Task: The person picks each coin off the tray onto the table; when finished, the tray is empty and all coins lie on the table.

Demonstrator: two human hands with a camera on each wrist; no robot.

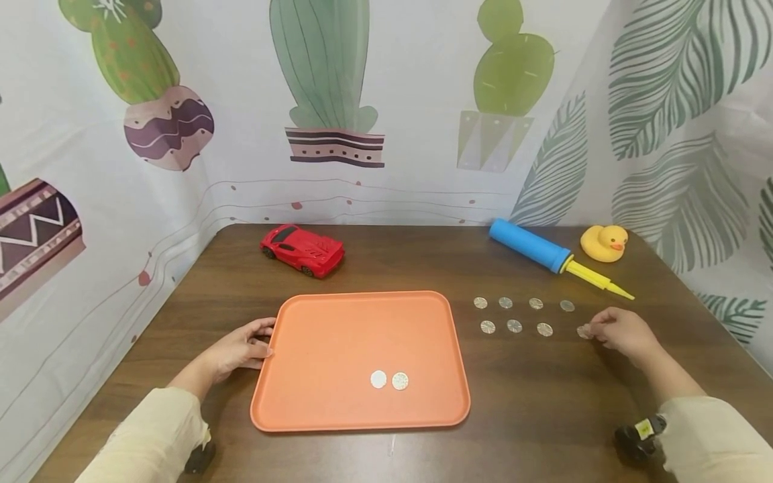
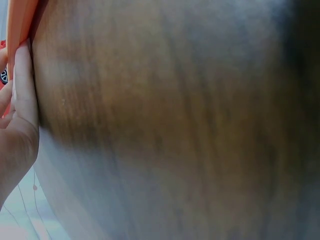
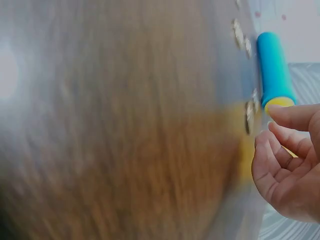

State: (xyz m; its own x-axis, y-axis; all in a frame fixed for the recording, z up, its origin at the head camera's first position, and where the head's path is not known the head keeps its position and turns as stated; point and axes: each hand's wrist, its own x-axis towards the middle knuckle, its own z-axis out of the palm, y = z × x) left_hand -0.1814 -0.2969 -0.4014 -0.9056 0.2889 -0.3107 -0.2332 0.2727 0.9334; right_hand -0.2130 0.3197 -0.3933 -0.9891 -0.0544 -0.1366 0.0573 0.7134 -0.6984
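Note:
My left hand (image 1: 237,350) rests at the left edge of an orange tray (image 1: 338,335), thumb and fingertips touching its rim. In the left wrist view, the thumb (image 2: 26,82) lies straight along the tray's side. Two round coins (image 1: 378,380) lie side by side on the tray. My right hand (image 1: 622,332) pinches a coin (image 1: 584,331) at the right end of the front row, thumb and fingertips together. Several more coins (image 1: 514,326) lie in two rows between the tray and that hand. In the right wrist view, the fingers hide the pinched coin.
A red toy car (image 1: 303,251) stands behind the tray. At the back right lie a blue hand pump (image 1: 531,246) with a yellow nozzle and a yellow rubber duck (image 1: 604,243). The brown wooden table (image 1: 513,416) meets a patterned cloth (image 1: 423,100) at the back.

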